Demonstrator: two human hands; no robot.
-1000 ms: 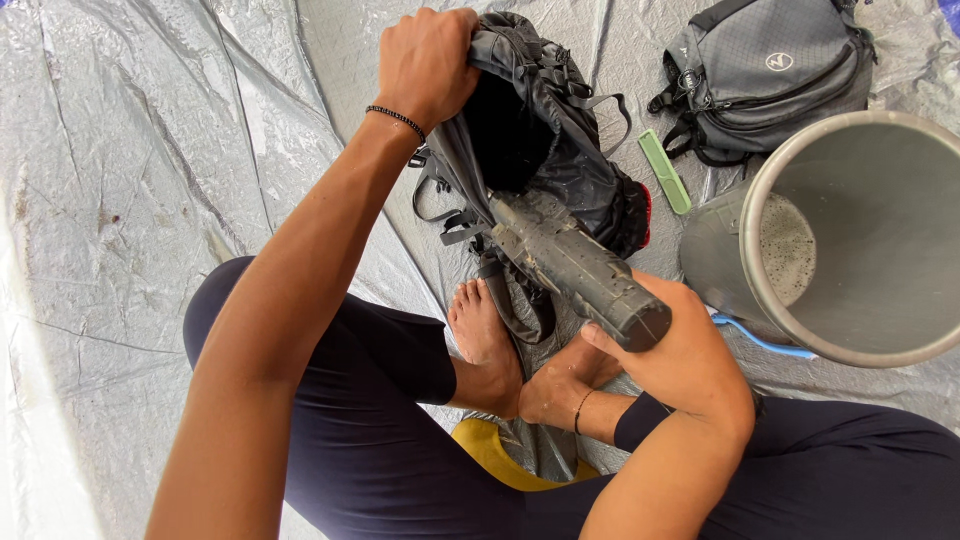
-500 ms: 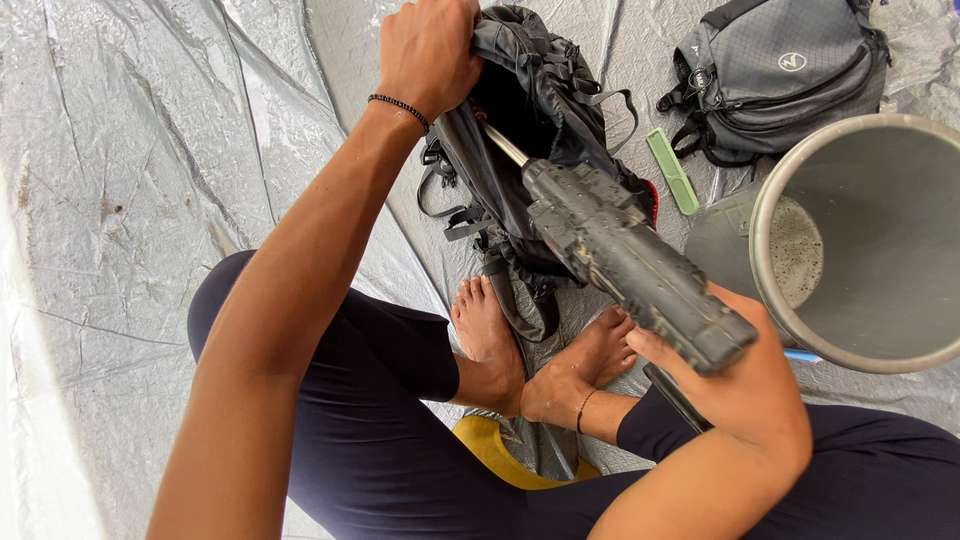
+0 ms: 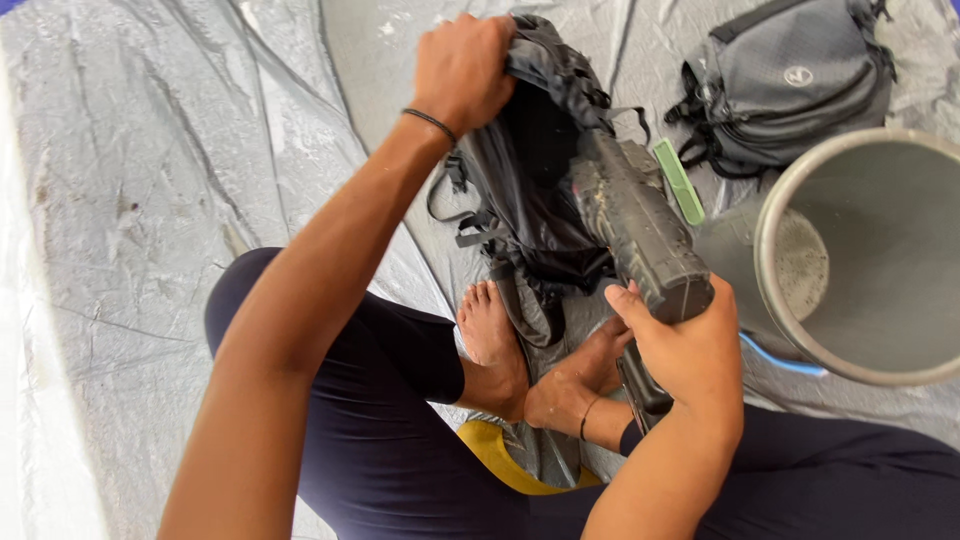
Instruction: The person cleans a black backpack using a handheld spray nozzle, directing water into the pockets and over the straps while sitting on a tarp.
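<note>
- My left hand (image 3: 462,68), top centre of the frame, is clenched on the upper rim of the black backpack (image 3: 530,190), holding its mouth open.
- My right hand (image 3: 690,350), right of centre and lower, is wrapped around the near end of a long dark tool (image 3: 635,225); the tool is dusty and mottled grey.
- The tool slants up and left from my right hand, its far end at the backpack's opening, just beside the dark inside of the bag. I cannot tell whether the tip is inside.
- The backpack lies on the grey tarp (image 3: 150,180), running from top centre down to my bare feet (image 3: 495,345), its straps trailing to the left.
- I sit cross-legged in dark trousers; a yellow thing (image 3: 490,450) shows under my legs at the bottom centre.
- A green bar (image 3: 678,180) lies on the tarp just right of the tool.
- A grey pouch (image 3: 790,85) sits in the upper right, apart from the backpack.
- A large grey bucket (image 3: 880,250) stands at the right edge, near my right hand, with pale residue on its bottom.
</note>
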